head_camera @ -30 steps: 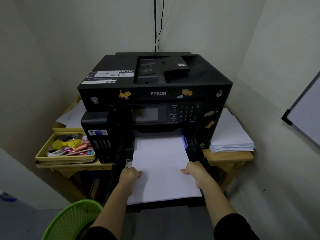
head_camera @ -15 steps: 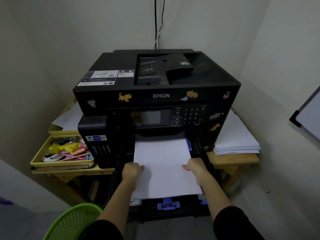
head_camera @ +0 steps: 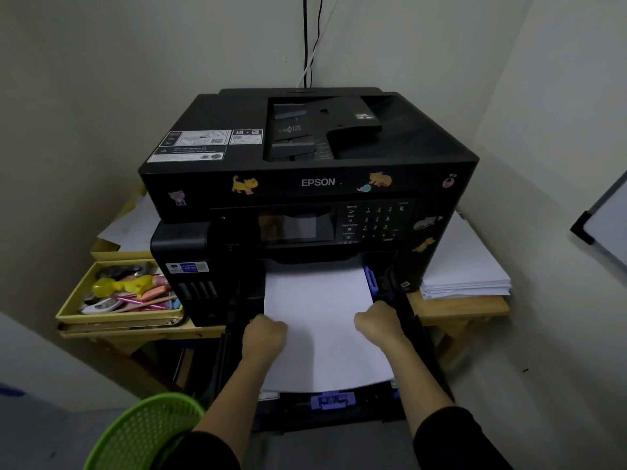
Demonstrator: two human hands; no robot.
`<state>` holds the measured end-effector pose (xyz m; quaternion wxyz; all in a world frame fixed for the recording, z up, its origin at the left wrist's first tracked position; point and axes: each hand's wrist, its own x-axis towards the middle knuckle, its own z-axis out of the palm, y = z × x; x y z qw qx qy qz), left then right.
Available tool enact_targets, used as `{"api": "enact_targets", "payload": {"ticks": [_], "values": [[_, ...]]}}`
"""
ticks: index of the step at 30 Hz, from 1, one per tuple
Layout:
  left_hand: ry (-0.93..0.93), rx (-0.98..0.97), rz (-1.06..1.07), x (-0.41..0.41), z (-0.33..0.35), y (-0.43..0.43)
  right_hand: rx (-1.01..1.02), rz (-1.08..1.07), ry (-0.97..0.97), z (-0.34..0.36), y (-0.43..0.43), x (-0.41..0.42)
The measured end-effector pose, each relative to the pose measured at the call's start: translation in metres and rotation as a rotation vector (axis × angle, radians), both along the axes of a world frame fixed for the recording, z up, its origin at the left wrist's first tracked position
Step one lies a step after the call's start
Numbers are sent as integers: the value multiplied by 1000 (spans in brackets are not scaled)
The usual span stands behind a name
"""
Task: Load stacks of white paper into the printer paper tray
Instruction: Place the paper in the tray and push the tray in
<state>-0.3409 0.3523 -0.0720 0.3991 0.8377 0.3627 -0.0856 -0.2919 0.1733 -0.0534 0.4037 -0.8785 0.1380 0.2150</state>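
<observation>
Both hands are gripping the white paper stack (head_camera: pixel 322 320) by its long edges, the left hand (head_camera: pixel 266 335) curling over the left edge and the right hand (head_camera: pixel 376 325) over the right. Holding it at matching points is probably keeping the sheets square as they are going into the slot. The stack is lying flat between the hands in the pulled-out paper tray (head_camera: pixel 412 337), with its far end reaching under the printer (head_camera: pixel 305 184) just beyond the knuckles. Its near edge is sitting just short of the blue end guide (head_camera: pixel 332 400), which is showing between the wrists. A blue side guide (head_camera: pixel 370 279) is standing just beyond the right hand, against the stack's right edge, apparently there to hold the width. The fingertips are hiding under the paper, so it is hard to say whether they are lifting it or only steadying it. A spare paper pile (head_camera: pixel 468 269) is waiting on the wooden table (head_camera: pixel 458 308) out past the right hand, within easy reach for a further load. A yellow tray of stationery (head_camera: pixel 118 293) is sitting off to the left of the left hand, and a green basket (head_camera: pixel 146 432) is standing below the left forearm.
</observation>
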Motion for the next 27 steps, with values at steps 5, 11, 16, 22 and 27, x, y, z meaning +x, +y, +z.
{"api": "enact_targets", "payload": {"ticks": [5, 11, 16, 22, 27], "values": [[173, 440, -308, -11, 21, -7, -447, 259, -113, 13, 1, -8], [434, 296, -734, -26, 27, -8, -413, 640, 85, 5, -11, -28], [419, 409, -729, -33, 19, -15, -369, 620, 84, -8, -16, -38], [389, 328, -627, -32, 19, -19, -300, 582, 37, -4, -20, -40], [271, 116, -462, -33, 23, -20, -129, 414, -31, -4, -19, -38]]}}
